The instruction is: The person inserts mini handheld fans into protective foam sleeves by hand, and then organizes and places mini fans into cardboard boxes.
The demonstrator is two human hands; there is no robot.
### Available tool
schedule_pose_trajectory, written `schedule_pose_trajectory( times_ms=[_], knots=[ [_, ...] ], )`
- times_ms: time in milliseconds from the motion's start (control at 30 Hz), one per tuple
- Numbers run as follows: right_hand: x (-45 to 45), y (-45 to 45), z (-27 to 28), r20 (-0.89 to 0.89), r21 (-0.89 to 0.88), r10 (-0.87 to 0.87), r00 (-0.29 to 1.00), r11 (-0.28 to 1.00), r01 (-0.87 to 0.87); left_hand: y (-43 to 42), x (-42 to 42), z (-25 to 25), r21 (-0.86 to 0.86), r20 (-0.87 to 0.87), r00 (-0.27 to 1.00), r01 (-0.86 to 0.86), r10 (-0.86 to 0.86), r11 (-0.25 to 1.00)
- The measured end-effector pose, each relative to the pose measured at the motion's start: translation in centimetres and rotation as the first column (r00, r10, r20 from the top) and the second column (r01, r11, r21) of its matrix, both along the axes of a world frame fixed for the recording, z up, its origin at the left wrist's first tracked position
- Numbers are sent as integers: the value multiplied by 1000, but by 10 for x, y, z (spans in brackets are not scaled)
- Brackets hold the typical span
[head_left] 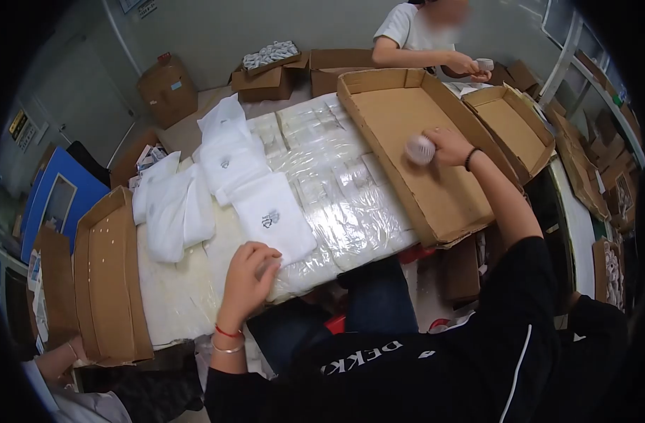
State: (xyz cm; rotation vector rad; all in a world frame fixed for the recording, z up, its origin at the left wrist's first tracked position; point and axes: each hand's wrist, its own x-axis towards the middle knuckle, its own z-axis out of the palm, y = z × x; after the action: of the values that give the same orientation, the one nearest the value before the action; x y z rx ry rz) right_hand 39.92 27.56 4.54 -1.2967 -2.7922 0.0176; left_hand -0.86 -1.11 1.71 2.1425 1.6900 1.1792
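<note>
two hands of yours in view here, doing pretty different things. your right hand (450,146) is out at about two o'clock, closed round a white ribbed thing (420,150), roundish and a bit blurred, so i can't tell exactly what it is. you've got it over the long cardboard tray (445,201), whose bare brown floor shows around it. dark band on that wrist, btw.

your left hand (250,275) is down at seven o'clock, fingers loosely curled with the thumb apart, so kinda half open. it's right by the near edge of the white bag with the dark print (274,220), but i can't tell if you're actually touching it. more white bags (227,156) lie up toward ten and eleven o'clock, some overlapping, all on the plastic-wrapped stack (350,211) in front of you.

over at eight o'clock there's another cardboard tray (109,282) with little pale dots on its floor, and a co-worker's hand (63,358) is at its near end. a smaller tray (511,130) sits at two o'clock, just past your long one. up at one o'clock a person in a white top (407,32) is holding something small and pale with both hands
</note>
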Motion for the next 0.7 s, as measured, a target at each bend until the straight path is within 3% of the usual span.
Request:
schedule_pose_trajectory(
  times_ms=[33, 67, 100, 167, 233, 300, 367, 433, 500, 533, 633, 700],
  knots=[
    [-2, -12, 3, 0, -2, 3, 1000, 1000, -3, 4, -6, 4, -59, -42, 998, 51, -54, 997],
    [-5, -31, 14, -395, -289, -140, 908, 957, 22, 9, -11, 6, -120, -80, 990, 102, -112, 988],
    [-7, -52, 25, -658, -540, -366, 658, 838, -74, 14, -16, 7, -125, -77, 991, 101, -111, 987],
    [-12, -97, 46, -804, -566, -381, 457, 726, -390, 22, -23, 5, -321, 26, 984, 177, -178, 930],
    [-23, -154, 53, -805, -587, -463, 371, 713, -385, 26, -26, 7, -370, 14, 986, 158, -165, 915],
    [-44, -204, 51, -858, -488, -311, 409, 744, -458, 28, -26, 12, -465, 122, 984, 174, -131, 868],
    [-48, -221, 23, -809, -538, -183, 559, 616, -576, 31, -32, 11, -481, 170, 975, 210, -144, 851],
    [-73, -233, -18, -835, -491, -114, 539, 596, -635, 32, -34, 9, -494, 220, 964, 241, -148, 836],
    [-98, -248, -47, -719, -677, -488, 495, 328, -659, 32, -36, 7, -409, 212, 951, 297, -226, 863],
    [-113, -256, -52, -694, -690, -549, 466, 323, -648, 33, -36, 7, -409, 211, 952, 291, -220, 865],
    [-141, -269, -71, -647, -699, -634, 424, 270, -662, 33, -36, 7, -471, 167, 967, 249, -192, 846],
    [-150, -273, -76, -646, -696, -587, 489, 190, -692, 33, -33, 8, -505, 152, 982, 174, -111, 845]
  ],
)
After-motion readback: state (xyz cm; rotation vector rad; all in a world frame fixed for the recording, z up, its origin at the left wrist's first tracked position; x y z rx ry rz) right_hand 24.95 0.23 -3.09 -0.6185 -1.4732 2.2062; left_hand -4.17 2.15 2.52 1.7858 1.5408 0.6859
